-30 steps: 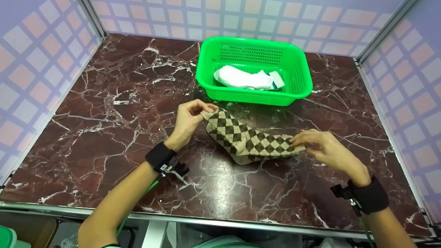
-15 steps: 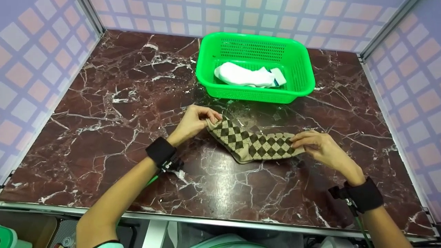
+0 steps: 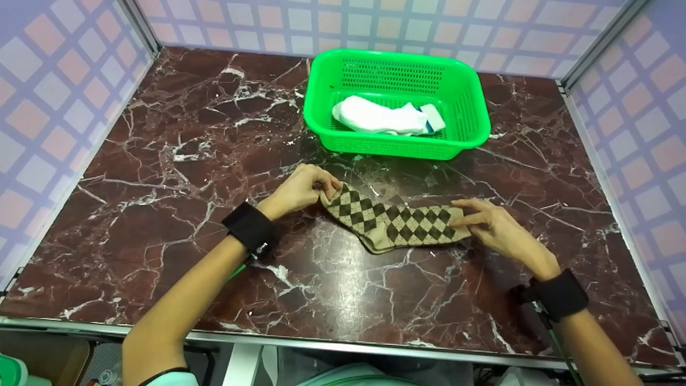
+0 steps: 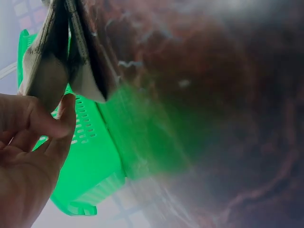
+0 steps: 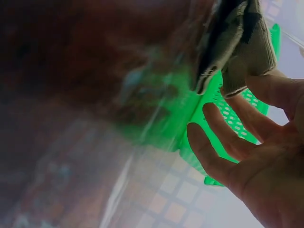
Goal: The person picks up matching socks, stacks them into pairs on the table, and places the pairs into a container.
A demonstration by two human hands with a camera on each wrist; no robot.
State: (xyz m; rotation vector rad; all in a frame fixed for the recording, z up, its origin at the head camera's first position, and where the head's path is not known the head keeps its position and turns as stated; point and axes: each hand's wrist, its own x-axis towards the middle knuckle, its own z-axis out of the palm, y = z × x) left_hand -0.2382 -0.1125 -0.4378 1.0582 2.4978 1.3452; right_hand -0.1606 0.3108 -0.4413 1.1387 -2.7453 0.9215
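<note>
A pair of beige argyle socks [image 3: 420,225] with dark brown diamonds lies stretched sideways, one sock over the other, bent at the heels. At the toe end, my left hand [image 3: 305,188] pinches the fabric between thumb and fingers. In the left wrist view two toe tips hang apart, and the left hand [image 4: 35,137] holds one of them. My right hand [image 3: 501,228] is at the cuff end, a finger on top and the thumb beneath. Seen from the right wrist, the right hand [image 5: 266,147] has its thumb against one cuff, the other fingers spread below.
Behind the socks stands a green plastic basket [image 3: 394,147] with perforated walls. White socks [image 3: 378,115] with a blue stripe lie inside it. The dark red marbled tabletop [image 3: 177,225] ends at a metal front edge, and checkered panels [image 3: 654,139] enclose the other sides.
The sock pair has gone from bunched to straighter and flatter. My left hand has shifted slightly nearer me at the toes. A finger of my right hand has spread toward the far cuff edge.
</note>
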